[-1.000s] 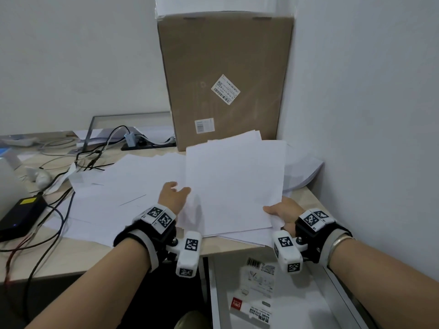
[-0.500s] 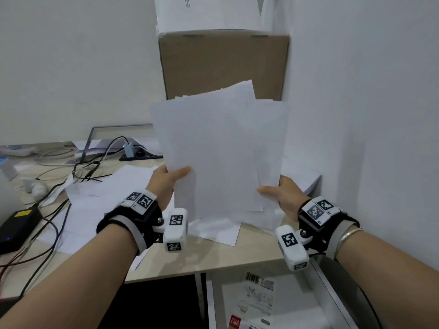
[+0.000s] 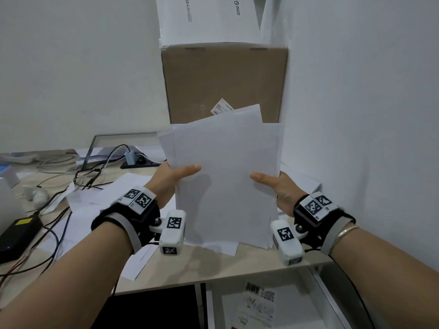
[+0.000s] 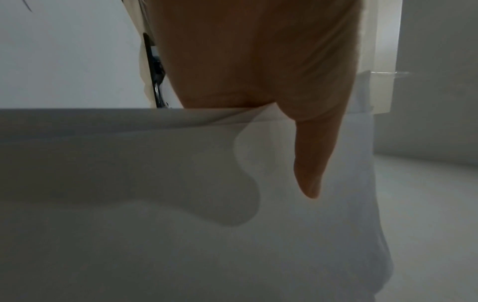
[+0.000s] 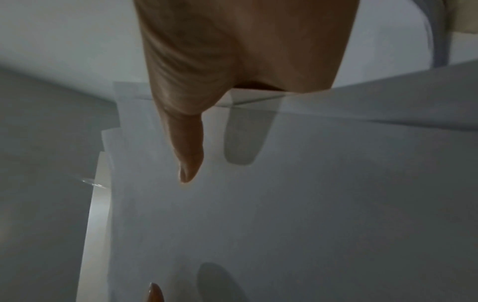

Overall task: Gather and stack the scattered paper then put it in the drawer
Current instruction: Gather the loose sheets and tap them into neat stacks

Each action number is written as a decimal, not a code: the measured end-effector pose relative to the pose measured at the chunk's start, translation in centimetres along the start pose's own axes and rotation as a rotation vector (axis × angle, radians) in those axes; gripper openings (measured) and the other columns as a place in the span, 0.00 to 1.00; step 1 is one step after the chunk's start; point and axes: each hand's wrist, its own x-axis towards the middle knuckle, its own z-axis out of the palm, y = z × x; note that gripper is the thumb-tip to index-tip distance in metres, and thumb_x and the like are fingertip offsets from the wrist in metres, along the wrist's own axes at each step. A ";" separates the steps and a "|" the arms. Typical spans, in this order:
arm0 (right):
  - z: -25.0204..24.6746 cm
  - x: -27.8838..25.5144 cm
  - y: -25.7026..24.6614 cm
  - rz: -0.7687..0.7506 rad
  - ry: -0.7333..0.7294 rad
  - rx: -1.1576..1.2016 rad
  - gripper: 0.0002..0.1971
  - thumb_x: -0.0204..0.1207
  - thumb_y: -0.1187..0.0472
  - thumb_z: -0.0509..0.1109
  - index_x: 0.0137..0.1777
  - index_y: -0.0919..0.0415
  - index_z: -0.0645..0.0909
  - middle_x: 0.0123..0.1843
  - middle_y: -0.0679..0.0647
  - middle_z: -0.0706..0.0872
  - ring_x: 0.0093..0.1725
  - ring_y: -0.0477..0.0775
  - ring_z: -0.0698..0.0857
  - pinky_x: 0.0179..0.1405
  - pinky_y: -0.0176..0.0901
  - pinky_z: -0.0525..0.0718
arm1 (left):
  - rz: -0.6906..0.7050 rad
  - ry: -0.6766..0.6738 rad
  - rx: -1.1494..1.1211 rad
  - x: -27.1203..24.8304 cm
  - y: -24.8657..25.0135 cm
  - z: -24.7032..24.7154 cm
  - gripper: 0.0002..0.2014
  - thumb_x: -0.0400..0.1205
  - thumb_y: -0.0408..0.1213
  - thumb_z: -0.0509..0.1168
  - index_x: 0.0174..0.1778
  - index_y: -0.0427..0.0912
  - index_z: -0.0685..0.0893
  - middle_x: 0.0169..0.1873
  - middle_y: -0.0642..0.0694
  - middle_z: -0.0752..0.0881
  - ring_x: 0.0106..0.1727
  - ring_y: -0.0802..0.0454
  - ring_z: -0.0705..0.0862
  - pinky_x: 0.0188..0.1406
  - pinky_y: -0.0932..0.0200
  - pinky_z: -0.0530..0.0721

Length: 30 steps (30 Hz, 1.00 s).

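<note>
Two hands holding the gathered sheets upright over the desk

Several cables (image 3: pixel 61 186) and a black power brick (image 3: pixel 17 231) are lying at the far left of the desk (image 3: pixel 213 264), with loose sheets (image 3: pixel 95 210) still spread across the wood beside them. We are clamping our left hand (image 3: pixel 169 178) on the left edge of the paper stack (image 3: pixel 228 181), thumb lying flat across the front and the other fingers hidden behind; in the left wrist view the thumb (image 4: pixel 310 163) is pressing against the page. The stack is standing nearly upright between both hands, its lower edge just above or on the desk near the front edge; we cannot tell which. Its sheets are sitting unevenly, corners showing at the top. Behind it a brown cardboard box (image 3: pixel 223 84) is standing against the wall with a white box (image 3: pixel 209 20) on top. Our right hand (image 3: pixel 279 186) is gripping the right edge the same way, thumb on the front. Below the desk edge, toward the right, the open drawer (image 3: pixel 318 281) is holding some labelled packets (image 3: pixel 259 305).
</note>
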 end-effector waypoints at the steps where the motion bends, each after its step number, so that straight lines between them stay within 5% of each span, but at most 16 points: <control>1: 0.3 -0.1 -0.2 -0.029 0.002 0.004 0.28 0.55 0.51 0.86 0.55 0.60 0.86 0.51 0.55 0.92 0.55 0.58 0.89 0.63 0.56 0.83 | 0.008 -0.011 -0.003 0.0 0.1 0.1 0.40 0.57 0.45 0.84 0.65 0.36 0.83 0.60 0.39 0.87 0.59 0.41 0.87 0.52 0.53 0.88; 3: 0.7 -0.4 -0.1 -0.079 0.007 -0.002 0.15 0.65 0.57 0.81 0.51 0.55 0.85 0.50 0.53 0.92 0.54 0.54 0.89 0.62 0.52 0.84 | 0.010 -0.025 -0.006 -0.1 0.0 0.3 0.35 0.63 0.41 0.82 0.67 0.36 0.81 0.61 0.39 0.87 0.61 0.41 0.87 0.55 0.51 0.87; 6: 0.7 -0.9 0.7 -0.119 0.017 -0.025 0.19 0.68 0.59 0.79 0.59 0.57 0.84 0.53 0.53 0.91 0.55 0.51 0.89 0.59 0.46 0.86 | -0.022 -0.014 0.020 -0.5 -0.7 0.1 0.26 0.72 0.35 0.76 0.67 0.37 0.81 0.60 0.40 0.88 0.60 0.41 0.87 0.56 0.50 0.87; 10: -0.2 -1.4 3.0 -0.048 -0.060 -0.025 0.39 0.50 0.47 0.87 0.63 0.59 0.84 0.57 0.54 0.91 0.58 0.54 0.89 0.66 0.54 0.82 | -0.141 0.000 0.065 -1.7 -2.6 -0.3 0.41 0.53 0.49 0.86 0.62 0.38 0.84 0.57 0.40 0.89 0.59 0.40 0.87 0.49 0.55 0.88; 12: -0.4 -1.6 3.4 -0.016 -0.075 -0.061 0.41 0.45 0.44 0.88 0.61 0.61 0.86 0.55 0.54 0.91 0.57 0.53 0.89 0.67 0.54 0.81 | -0.142 -0.009 0.086 -1.7 -2.8 -0.1 0.44 0.49 0.52 0.86 0.62 0.38 0.85 0.57 0.40 0.89 0.59 0.41 0.88 0.52 0.54 0.88; 16: 0.2 -1.4 2.1 -0.050 -0.072 -0.054 0.21 0.65 0.61 0.81 0.59 0.63 0.86 0.52 0.56 0.92 0.52 0.52 0.91 0.55 0.44 0.87 | -0.078 -0.005 0.102 -0.9 -0.6 0.9 0.36 0.59 0.45 0.82 0.64 0.39 0.84 0.58 0.42 0.89 0.59 0.43 0.88 0.60 0.47 0.84; 19: 1.1 -0.7 0.6 -0.099 -0.025 -0.038 0.14 0.66 0.58 0.81 0.52 0.55 0.86 0.49 0.53 0.92 0.48 0.51 0.91 0.45 0.41 0.87 | -0.034 0.012 0.093 -0.1 1.5 1.8 0.22 0.71 0.34 0.76 0.62 0.38 0.84 0.56 0.41 0.90 0.57 0.43 0.88 0.55 0.52 0.88; 22: 1.8 -0.1 -0.5 -0.146 -0.001 -0.055 0.20 0.61 0.52 0.82 0.52 0.56 0.86 0.48 0.53 0.93 0.49 0.53 0.91 0.51 0.46 0.87 | 0.011 0.050 0.069 0.5 3.1 2.3 0.23 0.72 0.34 0.75 0.64 0.35 0.83 0.57 0.40 0.89 0.58 0.41 0.88 0.53 0.52 0.88; 25: 1.8 0.0 -0.8 -0.181 0.035 0.003 0.15 0.65 0.57 0.81 0.51 0.56 0.85 0.45 0.51 0.93 0.44 0.51 0.92 0.46 0.43 0.89 | 0.061 0.060 0.051 0.6 3.9 2.1 0.25 0.72 0.35 0.75 0.66 0.36 0.82 0.57 0.40 0.89 0.56 0.43 0.88 0.54 0.51 0.88; 30: 0.7 -0.6 2.2 -0.082 -0.026 0.008 0.31 0.55 0.50 0.85 0.59 0.61 0.85 0.52 0.56 0.92 0.53 0.58 0.90 0.52 0.49 0.88 | -0.038 0.070 0.086 -0.3 0.5 1.2 0.32 0.64 0.42 0.79 0.64 0.37 0.83 0.57 0.39 0.89 0.58 0.39 0.87 0.57 0.46 0.87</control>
